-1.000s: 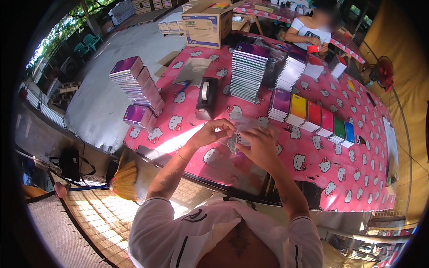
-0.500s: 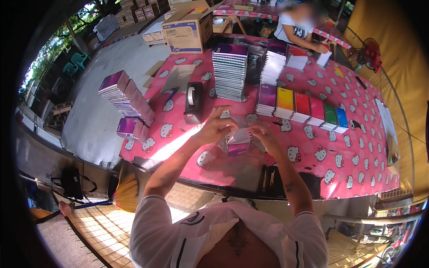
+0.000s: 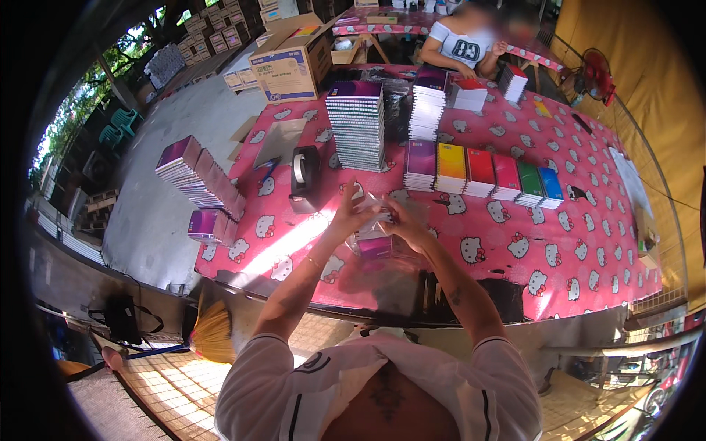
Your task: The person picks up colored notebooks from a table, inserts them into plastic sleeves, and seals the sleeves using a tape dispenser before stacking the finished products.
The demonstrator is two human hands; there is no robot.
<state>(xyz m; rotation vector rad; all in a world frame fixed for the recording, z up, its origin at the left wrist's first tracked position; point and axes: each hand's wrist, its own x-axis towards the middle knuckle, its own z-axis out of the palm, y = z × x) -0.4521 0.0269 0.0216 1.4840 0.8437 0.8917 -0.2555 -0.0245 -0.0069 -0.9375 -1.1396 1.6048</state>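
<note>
— What do we hold now?
— A clear plastic wrap (image 3: 376,220), thin and shiny, over a purple notebook (image 3: 375,246) on the desk (image 3: 515,257). Our left hand (image 3: 351,211) and right hand (image 3: 403,224) both pinch it closed.
— The risk?
— We think it may tear or slip, because the wrap is very thin.

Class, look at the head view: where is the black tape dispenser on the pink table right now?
The black tape dispenser stands left of centre, just left of the tall notebook stack and beyond the person's left hand.
</note>
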